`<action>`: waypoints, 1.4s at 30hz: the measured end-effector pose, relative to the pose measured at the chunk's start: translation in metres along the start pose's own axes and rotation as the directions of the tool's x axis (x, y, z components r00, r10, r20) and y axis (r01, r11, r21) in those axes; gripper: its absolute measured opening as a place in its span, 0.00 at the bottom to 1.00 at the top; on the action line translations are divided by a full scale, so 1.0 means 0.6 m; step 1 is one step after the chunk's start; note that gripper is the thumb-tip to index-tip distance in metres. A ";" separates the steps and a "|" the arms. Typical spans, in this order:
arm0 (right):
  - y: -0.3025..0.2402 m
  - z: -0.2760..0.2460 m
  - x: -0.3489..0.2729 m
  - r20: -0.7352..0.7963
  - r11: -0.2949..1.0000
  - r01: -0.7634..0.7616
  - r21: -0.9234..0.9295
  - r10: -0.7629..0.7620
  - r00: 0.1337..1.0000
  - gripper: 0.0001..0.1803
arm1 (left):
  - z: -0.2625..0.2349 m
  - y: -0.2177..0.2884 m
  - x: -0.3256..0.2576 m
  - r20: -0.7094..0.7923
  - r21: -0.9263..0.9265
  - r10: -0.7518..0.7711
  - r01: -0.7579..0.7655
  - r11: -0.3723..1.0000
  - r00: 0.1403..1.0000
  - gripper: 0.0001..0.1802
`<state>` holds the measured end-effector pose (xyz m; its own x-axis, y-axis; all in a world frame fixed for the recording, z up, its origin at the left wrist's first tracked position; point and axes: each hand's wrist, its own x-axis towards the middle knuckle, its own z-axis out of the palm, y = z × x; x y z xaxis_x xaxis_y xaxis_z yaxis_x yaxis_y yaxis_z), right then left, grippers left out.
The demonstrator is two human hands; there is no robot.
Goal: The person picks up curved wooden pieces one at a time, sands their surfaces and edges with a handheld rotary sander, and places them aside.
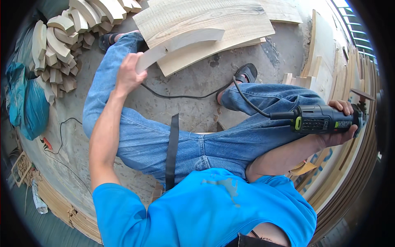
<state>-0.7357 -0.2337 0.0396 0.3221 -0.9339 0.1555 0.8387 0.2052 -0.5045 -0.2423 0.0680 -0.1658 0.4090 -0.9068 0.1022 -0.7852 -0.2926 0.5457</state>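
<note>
My left hand (129, 74) grips the near end of a curved pale wooden piece (181, 43), which reaches out over a wide curved wooden board (214, 18) lying on the concrete floor ahead. My right hand (341, 123) holds a black power tool (321, 119) with green trim, out to my right beside my right knee. Its black cord (247, 101) runs back over my leg and across the floor. I sit with both legs in blue jeans spread apart, sandals on my feet.
A heap of curved wooden offcuts (61, 41) lies at the far left beside blue bags (29, 107). Long bent wooden strips (349, 164) and flat boards (321, 49) stack along the right. A thin cable (61, 140) trails on the floor at left.
</note>
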 end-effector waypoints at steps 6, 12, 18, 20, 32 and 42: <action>0.008 0.002 0.001 0.045 0.971 -0.005 0.240 -0.006 0.999 0.29 | -0.032 0.012 0.033 -0.224 0.111 0.103 -0.080 0.991 0.969 0.30; 0.009 0.000 0.000 0.017 0.952 0.017 0.307 -0.024 1.000 0.30 | -0.042 0.001 0.032 -0.284 0.093 0.036 -0.010 0.996 0.958 0.29; 0.009 0.000 -0.003 0.001 0.960 0.023 0.281 -0.024 1.000 0.29 | -0.036 0.006 0.032 -0.301 0.125 0.048 -0.010 0.992 0.953 0.30; 0.009 -0.001 -0.004 -0.008 0.960 0.035 0.279 -0.035 0.999 0.29 | -0.039 0.007 0.035 -0.304 0.134 0.070 -0.029 0.990 0.950 0.31; 0.017 -0.003 -0.007 0.020 0.962 0.043 0.270 -0.050 0.999 0.29 | -0.065 -0.006 0.044 -0.292 0.141 0.068 -0.028 0.990 0.954 0.31; 0.118 -0.001 0.012 0.037 0.962 0.200 0.184 -0.210 0.977 0.20 | -0.019 0.024 0.061 0.235 -0.495 -0.355 0.426 0.758 0.905 0.15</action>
<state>-0.6742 -0.2261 0.0046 0.1550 -0.9446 0.2892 0.9523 0.0650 -0.2983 -0.2332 0.0342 -0.1450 0.5400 -0.7877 -0.2965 -0.1910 -0.4578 0.8683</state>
